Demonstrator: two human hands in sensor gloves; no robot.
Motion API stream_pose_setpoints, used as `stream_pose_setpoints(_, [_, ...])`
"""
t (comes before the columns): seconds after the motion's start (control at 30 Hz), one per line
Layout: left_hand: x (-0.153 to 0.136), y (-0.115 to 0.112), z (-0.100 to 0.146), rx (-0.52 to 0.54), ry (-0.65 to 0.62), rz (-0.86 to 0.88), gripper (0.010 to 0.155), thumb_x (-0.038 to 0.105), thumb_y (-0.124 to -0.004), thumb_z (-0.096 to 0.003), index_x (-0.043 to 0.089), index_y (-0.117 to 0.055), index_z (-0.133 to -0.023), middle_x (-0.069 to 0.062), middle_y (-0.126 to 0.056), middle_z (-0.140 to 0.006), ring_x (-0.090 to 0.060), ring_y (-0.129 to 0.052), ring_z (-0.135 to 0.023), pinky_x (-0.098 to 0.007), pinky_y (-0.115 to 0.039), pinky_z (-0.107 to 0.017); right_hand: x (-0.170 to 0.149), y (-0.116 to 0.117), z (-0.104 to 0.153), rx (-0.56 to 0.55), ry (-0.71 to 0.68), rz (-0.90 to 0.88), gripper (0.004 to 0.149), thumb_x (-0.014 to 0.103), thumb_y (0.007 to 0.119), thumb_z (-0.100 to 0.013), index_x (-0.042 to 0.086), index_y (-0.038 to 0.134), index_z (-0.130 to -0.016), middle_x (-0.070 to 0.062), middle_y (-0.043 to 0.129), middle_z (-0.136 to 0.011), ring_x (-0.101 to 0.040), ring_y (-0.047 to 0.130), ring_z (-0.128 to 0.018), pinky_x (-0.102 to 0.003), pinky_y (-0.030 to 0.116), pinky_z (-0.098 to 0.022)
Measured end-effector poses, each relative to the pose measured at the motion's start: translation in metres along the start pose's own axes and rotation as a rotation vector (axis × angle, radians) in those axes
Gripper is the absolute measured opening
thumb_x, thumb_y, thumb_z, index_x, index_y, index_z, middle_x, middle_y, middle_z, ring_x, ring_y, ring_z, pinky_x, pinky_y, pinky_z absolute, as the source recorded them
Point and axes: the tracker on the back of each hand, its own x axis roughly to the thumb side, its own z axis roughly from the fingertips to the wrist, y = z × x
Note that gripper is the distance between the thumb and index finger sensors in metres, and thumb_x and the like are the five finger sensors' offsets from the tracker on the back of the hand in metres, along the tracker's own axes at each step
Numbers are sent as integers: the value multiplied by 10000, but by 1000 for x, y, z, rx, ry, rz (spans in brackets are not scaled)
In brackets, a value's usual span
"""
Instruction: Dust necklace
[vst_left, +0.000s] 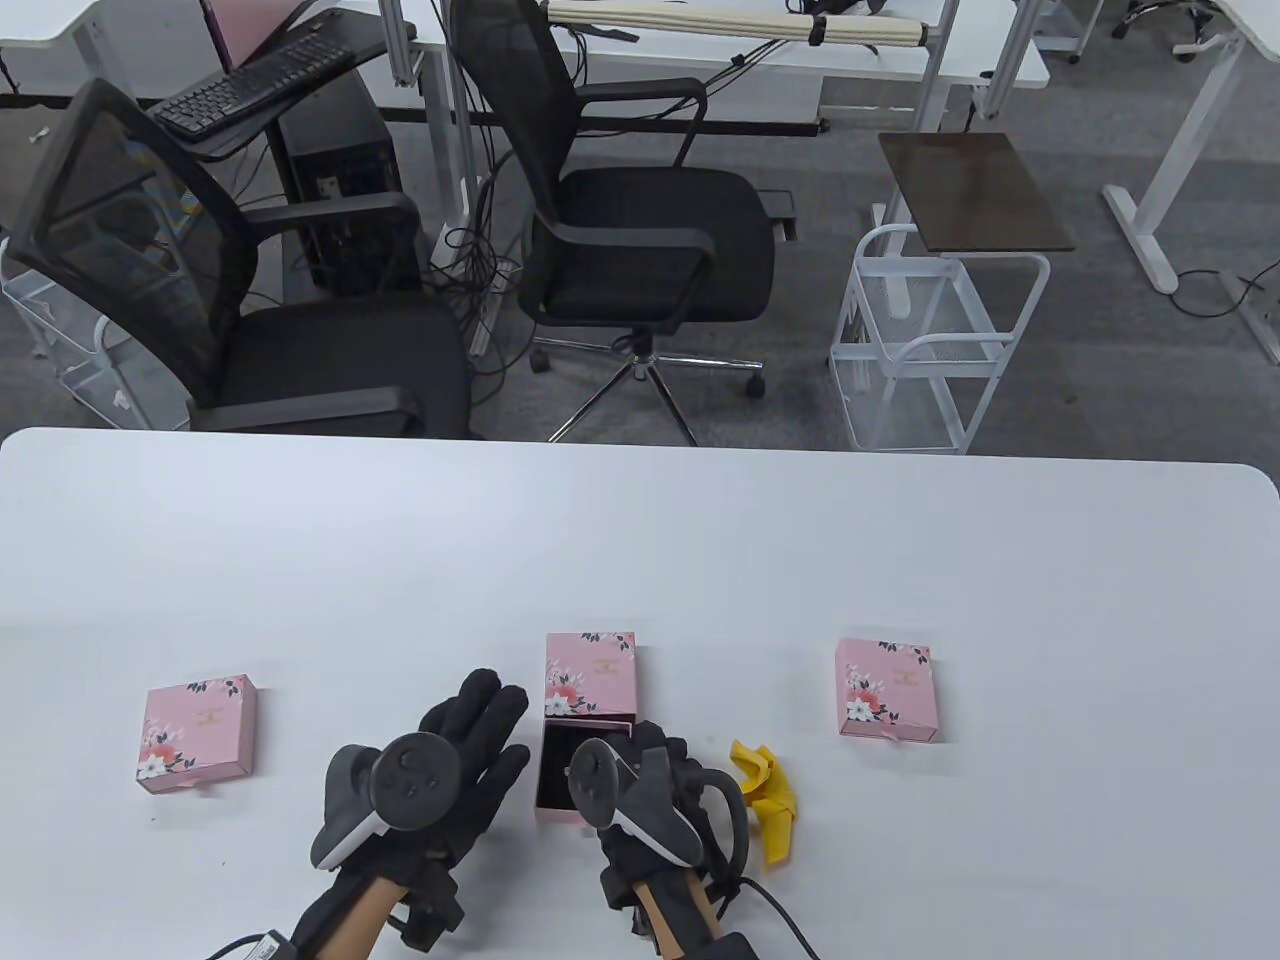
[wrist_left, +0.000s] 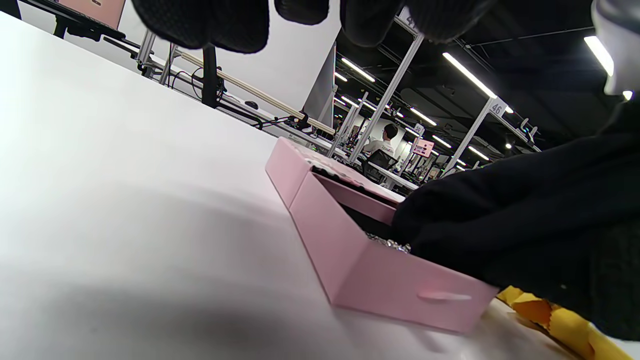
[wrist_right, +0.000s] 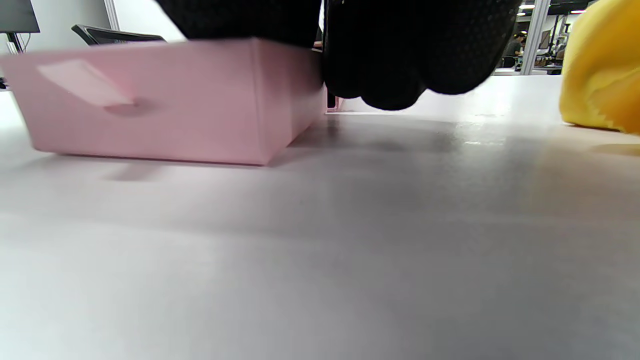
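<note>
Reaching into the pulled-out tray of the middle pink box (vst_left: 590, 690), the right hand (vst_left: 650, 790) has its fingers down over the dark lining; whether they pinch anything I cannot tell. A glint of necklace (wrist_left: 392, 244) shows in the left wrist view, lying inside the tray right at those fingertips. Left hand (vst_left: 455, 760) lies just left of the tray, fingers straight and spread, holding nothing, not clearly touching the box. Yellow cloth (vst_left: 765, 800) crumpled on the table (vst_left: 640, 560) just right of the right hand. Two more pink boxes, closed: one far left (vst_left: 197, 732), one well to the right (vst_left: 887, 690).
</note>
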Motion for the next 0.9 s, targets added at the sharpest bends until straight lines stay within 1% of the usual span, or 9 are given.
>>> stream_pose_setpoints(0.03, [0,0,0,0,1,0,605,506,-591,-614,302,-452,-1167,-77,-330,-1257,-418,-506,-1067,-597,-547,-755,-1,-2,1,-8,-2,-15,405,245,738,-644,88,700,-1014,-327,610,-1080,-540,734,-857,-581,690,-621])
stream_pose_setpoints(0.2, [0,1,0,4,3,3,606,507,-591,-614,301,-451,-1167,-78,-330,-1257,-419,-504,-1067,-597,-546,-755,-2,-13,5,-73,-18,-81,410,241,732,-639,88,690,-1017,-321,599,-1087,-541,726,-864,-583,689,-621])
stream_pose_setpoints(0.3, [0,1,0,5,1,4,607,507,-591,-614,300,-450,-1167,-75,-329,-1258,-420,-503,-1067,-597,-546,-755,-2,-22,9,-121,-35,-128,414,238,726,-635,86,685,-1018,-303,640,-1070,-530,750,-851,-577,702,-612])
stream_pose_setpoints(0.5, [0,0,0,3,-4,10,609,507,-591,-614,297,-448,-1168,-76,-334,-1257,-420,-503,-1067,-597,-545,-756,3,-53,14,-224,-72,-233,416,232,716,-628,85,681,-1016,-262,746,-1006,-463,851,-788,-539,755,-576])
stream_pose_setpoints(0.6, [0,0,0,3,-7,16,608,507,-591,-614,296,-449,-1167,-76,-339,-1257,-424,-496,-1067,-596,-544,-756,7,-67,12,-236,-85,-261,420,233,714,-625,85,677,-1016,-252,777,-981,-438,882,-760,-526,771,-562])
stream_pose_setpoints(0.73, [1,0,0,6,-9,23,612,507,-599,-614,293,-450,-1168,-73,-347,-1256,-429,-489,-1067,-597,-541,-757,14,-97,8,-267,-113,-331,421,231,710,-625,81,675,-1017,-243,804,-955,-416,903,-727,-514,782,-549])
stream_pose_setpoints(0.8, [1,0,-1,8,-10,28,617,507,-609,-613,288,-452,-1168,-72,-354,-1256,-429,-490,-1066,-598,-542,-756,15,-110,8,-266,-132,-384,422,232,707,-628,81,669,-1020,-240,805,-953,-412,903,-725,-517,776,-555])
stream_pose_setpoints(0.87, [2,-1,-1,6,-17,39,627,510,-624,-612,279,-453,-1168,-73,-367,-1255,-428,-497,-1064,-595,-548,-755,13,-116,8,-285,-150,-487,423,230,707,-630,77,667,-1022,-244,803,-953,-415,901,-720,-521,772,-556])
stream_pose_setpoints(0.9, [4,-1,-1,6,-23,46,635,511,-632,-610,269,-452,-1169,-79,-377,-1253,-429,-502,-1062,-595,-551,-753,12,-119,7,-266,-162,-510,423,230,704,-632,75,665,-1023,-243,802,-953,-415,898,-722,-520,770,-556])
